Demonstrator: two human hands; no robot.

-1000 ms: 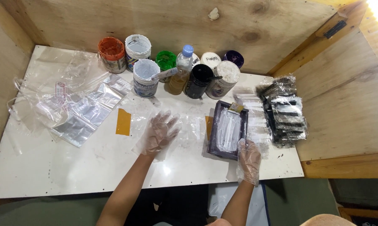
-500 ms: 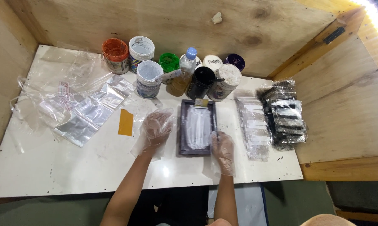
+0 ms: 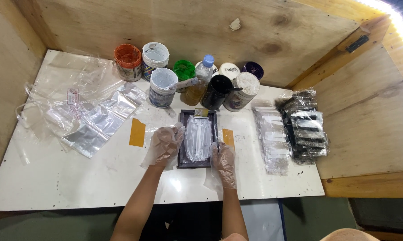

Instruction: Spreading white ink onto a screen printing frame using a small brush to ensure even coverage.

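Dark rectangular tray (image 3: 198, 139) lay on the white table (image 3: 98, 178) between both gloved hands, left hand (image 3: 164, 145) fingers curled against its left edge, right hand (image 3: 223, 159) closed at its lower right corner, paint jars (image 3: 188, 85) just behind

The single head-worn camera is looking steeply down from above the person's forearms onto the white table (image 3: 54, 187); it is facing the plywood back wall (image 3: 165, 22) ahead; it is sitting fairly near, taking in the whole tabletop; no second view is sharing the scene.
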